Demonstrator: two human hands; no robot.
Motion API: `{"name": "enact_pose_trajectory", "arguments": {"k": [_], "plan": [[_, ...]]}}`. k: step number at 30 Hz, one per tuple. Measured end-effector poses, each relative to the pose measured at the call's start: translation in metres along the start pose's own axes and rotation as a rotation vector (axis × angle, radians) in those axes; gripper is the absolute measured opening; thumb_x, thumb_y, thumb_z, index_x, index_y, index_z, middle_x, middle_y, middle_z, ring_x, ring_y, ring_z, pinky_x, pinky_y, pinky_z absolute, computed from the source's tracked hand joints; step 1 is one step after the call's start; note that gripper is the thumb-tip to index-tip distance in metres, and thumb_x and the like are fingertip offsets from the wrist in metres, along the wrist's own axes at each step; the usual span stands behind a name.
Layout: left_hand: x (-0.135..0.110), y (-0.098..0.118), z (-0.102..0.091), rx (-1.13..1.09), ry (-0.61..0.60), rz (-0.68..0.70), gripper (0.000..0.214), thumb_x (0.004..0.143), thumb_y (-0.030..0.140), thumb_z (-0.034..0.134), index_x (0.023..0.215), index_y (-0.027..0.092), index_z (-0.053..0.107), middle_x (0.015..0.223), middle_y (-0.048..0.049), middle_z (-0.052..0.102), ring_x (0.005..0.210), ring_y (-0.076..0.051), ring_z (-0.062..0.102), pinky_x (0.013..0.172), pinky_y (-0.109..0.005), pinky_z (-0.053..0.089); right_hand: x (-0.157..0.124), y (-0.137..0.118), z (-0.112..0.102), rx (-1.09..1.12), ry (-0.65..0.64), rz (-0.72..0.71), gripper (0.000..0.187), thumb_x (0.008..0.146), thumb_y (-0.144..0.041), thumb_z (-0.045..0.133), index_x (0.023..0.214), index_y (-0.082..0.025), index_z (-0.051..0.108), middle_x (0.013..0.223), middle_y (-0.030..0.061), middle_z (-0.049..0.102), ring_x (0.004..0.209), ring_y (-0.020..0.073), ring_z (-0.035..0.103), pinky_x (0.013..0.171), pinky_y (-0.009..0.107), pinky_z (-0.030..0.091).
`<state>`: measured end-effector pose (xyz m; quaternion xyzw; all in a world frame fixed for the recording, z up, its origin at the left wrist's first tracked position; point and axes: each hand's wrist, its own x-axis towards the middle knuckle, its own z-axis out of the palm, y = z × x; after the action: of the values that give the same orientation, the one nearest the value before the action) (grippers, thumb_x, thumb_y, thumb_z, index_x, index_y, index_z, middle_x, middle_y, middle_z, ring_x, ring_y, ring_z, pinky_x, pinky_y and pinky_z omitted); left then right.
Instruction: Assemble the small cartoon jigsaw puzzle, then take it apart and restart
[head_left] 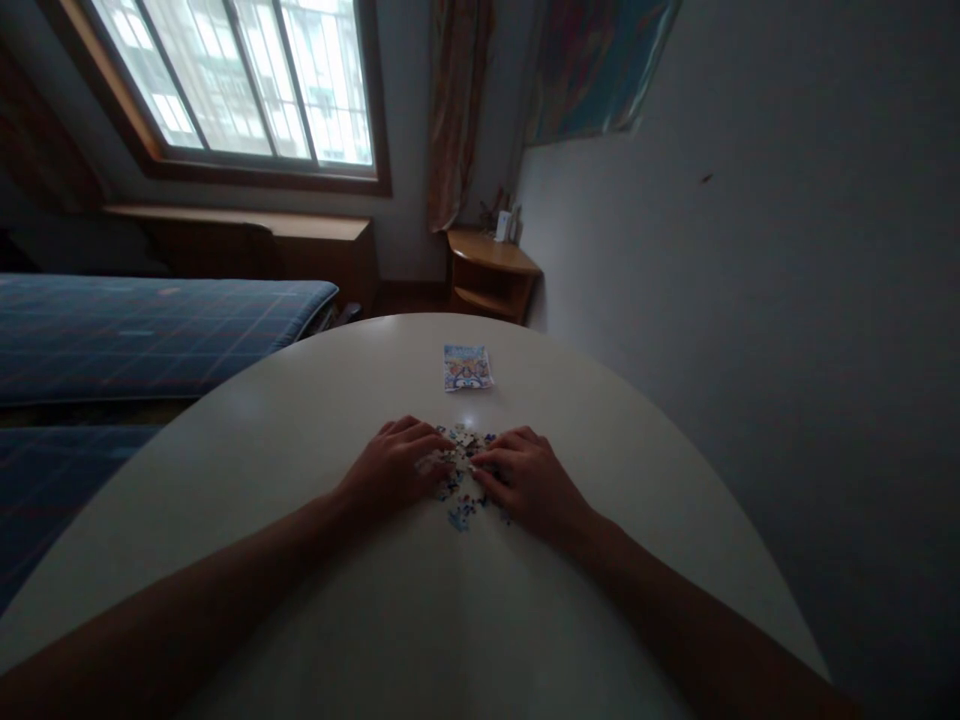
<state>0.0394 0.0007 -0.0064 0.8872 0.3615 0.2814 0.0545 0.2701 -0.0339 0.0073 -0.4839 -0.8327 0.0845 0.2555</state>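
Note:
A loose heap of small jigsaw puzzle pieces (pixel 466 440) lies on the white round table (pixel 465 620), between my two hands. My left hand (pixel 397 462) rests at the heap's left side, its thumb and fingers apart over some pieces. On the other side, my right hand (pixel 529 475) reaches in with thumb and index fingertips close together, seemingly pinching a jigsaw piece that is barely visible. A few joined-looking blue pieces (pixel 460 518) lie at the near edge of the heap. Beyond the hands sits a small printed picture sheet or packet (pixel 467 368) in blue and orange.
A bed with a blue checked mattress (pixel 150 330) stands left of the table. A wooden corner cabinet (pixel 491 265) with small items on top is behind it, and a plain wall (pixel 720 300) runs along the right. A window (pixel 247 80) is at the back left.

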Motion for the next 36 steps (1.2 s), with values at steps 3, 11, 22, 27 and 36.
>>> {"name": "enact_pose_trajectory", "arguments": {"k": [3, 11, 22, 27, 36], "plan": [[0.000, 0.005, 0.000, -0.017, -0.050, 0.090, 0.018, 0.089, 0.029, 0.065, 0.106, 0.026, 0.070, 0.105, -0.0045, 0.072, 0.100, -0.022, 0.061, 0.089, -0.038, 0.046, 0.000, 0.000, 0.002, 0.005, 0.004, -0.017, 0.013, 0.085, -0.029, 0.070, 0.097, -0.027, 0.075, 0.095, 0.0042, 0.072, 0.096, 0.0224, 0.059, 0.086, 0.039, 0.042], [0.000, 0.006, 0.000, -0.032, -0.056, 0.121, 0.010, 0.092, 0.027, 0.063, 0.096, 0.026, 0.072, 0.105, -0.0016, 0.073, 0.098, -0.020, 0.061, 0.087, -0.035, 0.045, 0.002, 0.001, 0.000, 0.076, 0.014, 0.002, 0.008, 0.085, -0.025, 0.071, 0.092, -0.027, 0.075, 0.088, 0.0011, 0.076, 0.088, 0.0198, 0.064, 0.085, 0.036, 0.042], [-0.001, 0.008, -0.002, 0.076, -0.037, 0.174, 0.014, 0.098, 0.028, 0.056, 0.095, 0.025, 0.069, 0.097, 0.0004, 0.075, 0.093, -0.019, 0.061, 0.083, -0.032, 0.042, 0.003, 0.009, -0.004, 0.141, 0.091, 0.092, 0.012, 0.086, -0.027, 0.069, 0.095, -0.027, 0.077, 0.084, 0.0021, 0.077, 0.075, 0.0176, 0.069, 0.077, 0.033, 0.051], [-0.002, 0.004, -0.001, 0.106, -0.004, 0.178, 0.016, 0.099, 0.029, 0.053, 0.098, 0.024, 0.068, 0.094, -0.0005, 0.074, 0.089, -0.018, 0.062, 0.081, -0.031, 0.043, 0.005, 0.016, -0.015, 0.096, 0.147, 0.142, 0.012, 0.087, -0.027, 0.068, 0.096, -0.026, 0.076, 0.082, 0.0013, 0.076, 0.076, 0.0185, 0.070, 0.080, 0.035, 0.051], [-0.001, 0.003, 0.000, 0.077, 0.118, 0.167, 0.013, 0.097, 0.026, 0.055, 0.094, 0.020, 0.067, 0.084, -0.0021, 0.072, 0.077, -0.016, 0.062, 0.074, -0.030, 0.048, 0.006, 0.048, -0.029, 0.010, 0.232, 0.288, 0.017, 0.090, -0.035, 0.063, 0.096, -0.026, 0.076, 0.088, 0.0022, 0.077, 0.076, 0.0195, 0.070, 0.076, 0.033, 0.053]]}}
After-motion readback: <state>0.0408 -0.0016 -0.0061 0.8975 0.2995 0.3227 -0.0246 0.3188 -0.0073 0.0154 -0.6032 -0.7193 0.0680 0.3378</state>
